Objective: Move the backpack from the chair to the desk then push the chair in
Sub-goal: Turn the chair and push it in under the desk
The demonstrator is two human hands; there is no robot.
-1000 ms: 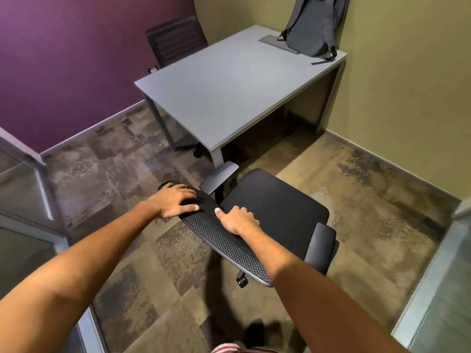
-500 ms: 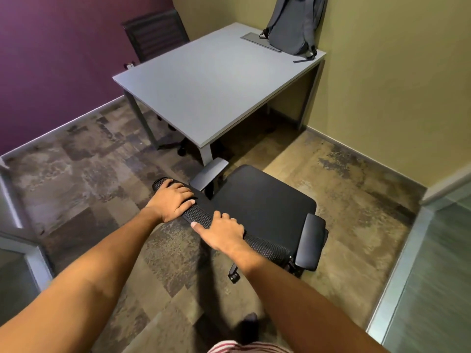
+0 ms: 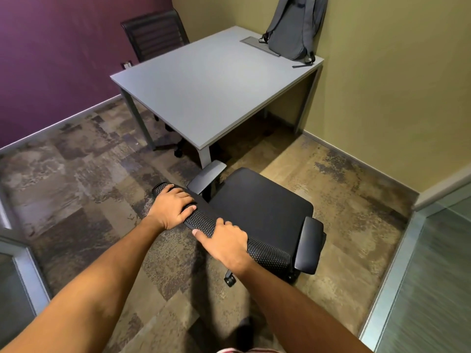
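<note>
Backpack (image 3: pixel 293 26) already up on the bench (image 3: pixel 209 90), upper right of the frame, upright against the wall. Step one looks done; only the push left. Compared with a second ago, chair (image 3: pixel 260 215) swung a touch, seat front now aimed more toward the bench opening, near arm just beside the bench leg. Left hand (image 3: pixel 173 208) wrapped over the mesh backrest top, right hand (image 3: pixel 226 242) clamped on it too. Backrest edge running lower right to centre left, seat facing up-frame.

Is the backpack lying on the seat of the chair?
No, the backpack stands on the desk against the wall; the chair seat is bare.
</note>
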